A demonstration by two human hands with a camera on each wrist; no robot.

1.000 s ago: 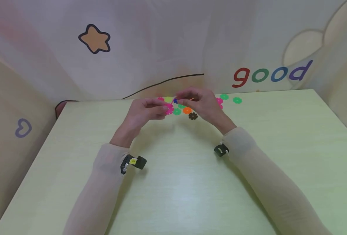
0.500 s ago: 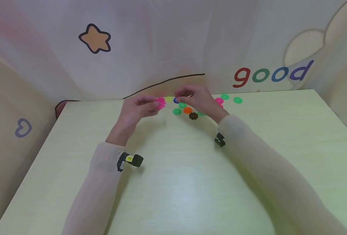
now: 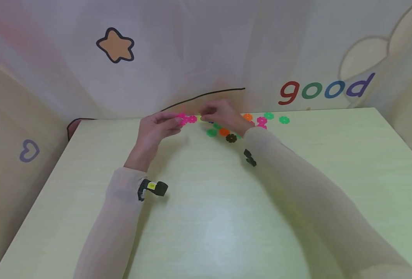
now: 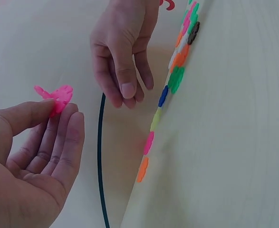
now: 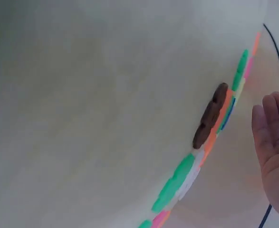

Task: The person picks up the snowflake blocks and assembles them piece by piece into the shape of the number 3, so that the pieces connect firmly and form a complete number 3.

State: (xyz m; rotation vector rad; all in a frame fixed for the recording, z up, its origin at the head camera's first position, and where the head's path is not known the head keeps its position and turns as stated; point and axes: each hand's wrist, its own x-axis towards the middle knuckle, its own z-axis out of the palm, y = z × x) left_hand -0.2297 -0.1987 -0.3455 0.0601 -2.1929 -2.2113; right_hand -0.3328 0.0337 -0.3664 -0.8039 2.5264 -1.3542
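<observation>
My left hand [image 3: 151, 133] pinches bright pink flower-shaped plastic pieces [image 4: 61, 97] between thumb and fingers, lifted off the table; they look like two notched discs joined at an angle. Loosely curled and with nothing visible in it, my right hand [image 4: 125, 57] hovers over the row of flower discs at the table's far edge. Below it in the left wrist view lie a blue disc [image 4: 163, 96], a yellow disc [image 4: 155, 119], a pink disc [image 4: 149, 143] and an orange disc [image 4: 142, 169]. In the head view the right hand covers part of this row.
A brown disc [image 3: 231, 138], an orange disc [image 3: 224, 132] and a green disc [image 3: 211, 133] lie nearer on the pale table [image 3: 206, 217]. More pink discs [image 3: 262, 120] and a green disc [image 3: 284, 120] lie farther right. A printed curtain [image 3: 199, 54] hangs behind the table.
The hands, close together a second ago, have drawn apart. My left hand has moved left with the pink pieces, uncovering a pink disc on the table. My right hand has also shifted left.
</observation>
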